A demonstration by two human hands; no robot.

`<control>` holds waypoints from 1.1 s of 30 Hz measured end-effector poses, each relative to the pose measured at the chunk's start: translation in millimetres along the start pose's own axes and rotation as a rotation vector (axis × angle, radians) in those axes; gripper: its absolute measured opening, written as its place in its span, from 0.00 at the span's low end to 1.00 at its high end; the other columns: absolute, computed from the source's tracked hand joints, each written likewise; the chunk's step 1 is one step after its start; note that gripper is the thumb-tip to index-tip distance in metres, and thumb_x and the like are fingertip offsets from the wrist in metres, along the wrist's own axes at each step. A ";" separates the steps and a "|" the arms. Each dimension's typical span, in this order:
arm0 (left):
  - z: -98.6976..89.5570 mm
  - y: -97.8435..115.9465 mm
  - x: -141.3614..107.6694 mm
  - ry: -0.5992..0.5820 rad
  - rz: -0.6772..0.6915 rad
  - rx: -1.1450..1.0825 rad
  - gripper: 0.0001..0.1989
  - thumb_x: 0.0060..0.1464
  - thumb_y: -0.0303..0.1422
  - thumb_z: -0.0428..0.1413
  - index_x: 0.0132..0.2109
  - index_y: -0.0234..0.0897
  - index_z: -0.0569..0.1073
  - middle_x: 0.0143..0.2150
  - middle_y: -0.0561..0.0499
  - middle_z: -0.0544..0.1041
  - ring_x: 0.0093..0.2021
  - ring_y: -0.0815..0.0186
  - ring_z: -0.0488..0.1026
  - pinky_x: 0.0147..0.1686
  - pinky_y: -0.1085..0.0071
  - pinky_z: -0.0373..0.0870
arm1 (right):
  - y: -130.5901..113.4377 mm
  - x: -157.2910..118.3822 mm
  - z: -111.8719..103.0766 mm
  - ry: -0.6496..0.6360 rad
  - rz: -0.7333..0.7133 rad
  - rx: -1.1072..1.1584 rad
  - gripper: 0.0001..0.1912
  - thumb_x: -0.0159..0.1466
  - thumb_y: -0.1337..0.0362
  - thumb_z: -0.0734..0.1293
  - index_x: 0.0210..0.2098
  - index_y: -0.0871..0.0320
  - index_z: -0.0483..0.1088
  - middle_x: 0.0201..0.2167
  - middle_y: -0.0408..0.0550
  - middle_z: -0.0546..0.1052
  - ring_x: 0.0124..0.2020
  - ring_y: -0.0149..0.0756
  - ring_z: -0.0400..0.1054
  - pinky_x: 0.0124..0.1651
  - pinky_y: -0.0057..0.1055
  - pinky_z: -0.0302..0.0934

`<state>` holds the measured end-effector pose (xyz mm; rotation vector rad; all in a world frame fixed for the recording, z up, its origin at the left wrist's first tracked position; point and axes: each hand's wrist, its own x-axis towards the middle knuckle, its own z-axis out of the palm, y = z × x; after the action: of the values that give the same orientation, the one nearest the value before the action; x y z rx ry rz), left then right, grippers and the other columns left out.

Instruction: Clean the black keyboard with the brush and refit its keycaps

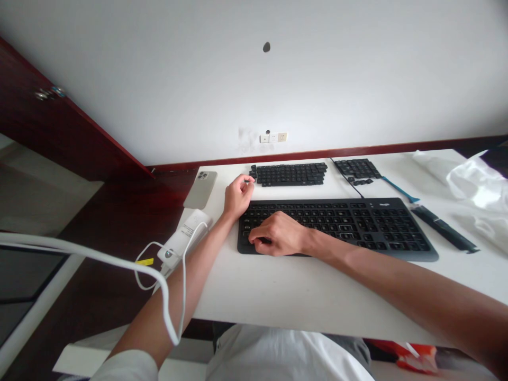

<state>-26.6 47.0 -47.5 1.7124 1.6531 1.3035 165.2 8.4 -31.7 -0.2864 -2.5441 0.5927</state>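
My left hand point(238, 197) hangs over the far edge of a black Logitech keyboard point(392, 204), its thumb and fingertips pinched on a small black keycap point(249, 181). That keycap sits right by the left end of several rows of loose black keycaps point(291, 174). My right hand point(278, 234) lies across the keyboard's left half with curled fingers touching the keys. Its fingertips are partly hidden, so I cannot tell whether they grip anything.
A second group of keycaps point(357, 170) lies at the back right, near a blue tool point(400, 189) and a long black strip point(444, 228). A phone point(200, 189) and a white cabled device point(184, 237) lie left, with a white plastic sheet point(480, 185) right.
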 end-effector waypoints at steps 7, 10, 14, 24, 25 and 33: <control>0.1 -0.3 0.4 -0.004 -0.006 0.012 0.04 0.61 0.32 0.56 0.41 0.40 0.76 0.19 0.61 0.59 0.21 0.69 0.57 0.27 0.71 0.53 | 1.4 3.3 -12.6 -0.114 0.016 0.046 0.10 0.64 0.67 0.65 0.35 0.55 0.80 0.23 0.41 0.77 0.23 0.30 0.66 0.29 0.29 0.51; 0.7 1.3 0.8 0.002 -0.024 0.033 0.04 0.60 0.31 0.56 0.40 0.41 0.76 0.19 0.61 0.59 0.21 0.68 0.58 0.27 0.71 0.55 | 12.3 10.2 -36.8 -0.109 0.122 -0.071 0.13 0.65 0.66 0.65 0.42 0.54 0.81 0.26 0.43 0.79 0.24 0.32 0.67 0.32 0.30 0.52; 1.5 3.7 0.6 0.030 -0.012 0.045 0.05 0.59 0.29 0.56 0.41 0.41 0.76 0.19 0.61 0.59 0.22 0.68 0.59 0.29 0.71 0.57 | 39.0 14.8 -64.1 -0.037 0.462 -0.358 0.21 0.70 0.64 0.61 0.58 0.52 0.76 0.26 0.45 0.79 0.26 0.37 0.70 0.32 0.32 0.50; 2.1 0.5 0.3 0.034 -0.033 0.021 0.07 0.59 0.27 0.55 0.43 0.41 0.75 0.20 0.61 0.60 0.22 0.68 0.59 0.29 0.72 0.57 | 66.1 4.6 -48.8 -0.106 0.617 -0.332 0.27 0.77 0.53 0.57 0.73 0.50 0.62 0.35 0.49 0.84 0.37 0.45 0.79 0.38 0.32 0.58; 2.2 0.2 0.6 0.032 -0.031 0.021 0.07 0.59 0.27 0.55 0.43 0.41 0.75 0.19 0.61 0.60 0.22 0.68 0.59 0.29 0.72 0.57 | 66.3 4.7 -49.3 -0.117 0.609 -0.336 0.27 0.77 0.54 0.57 0.73 0.49 0.62 0.35 0.49 0.84 0.38 0.46 0.79 0.38 0.33 0.59; 3.2 -1.8 0.9 0.028 -0.025 0.020 0.07 0.59 0.27 0.55 0.43 0.41 0.76 0.19 0.61 0.59 0.21 0.69 0.58 0.29 0.72 0.57 | 67.2 2.9 -51.0 -0.071 0.570 -0.260 0.20 0.75 0.57 0.60 0.58 0.49 0.79 0.33 0.46 0.83 0.35 0.42 0.77 0.38 0.32 0.57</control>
<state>-25.0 49.1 -50.2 1.6870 1.7039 1.3095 195.2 86.7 -22.0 -1.1239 -2.6011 0.4707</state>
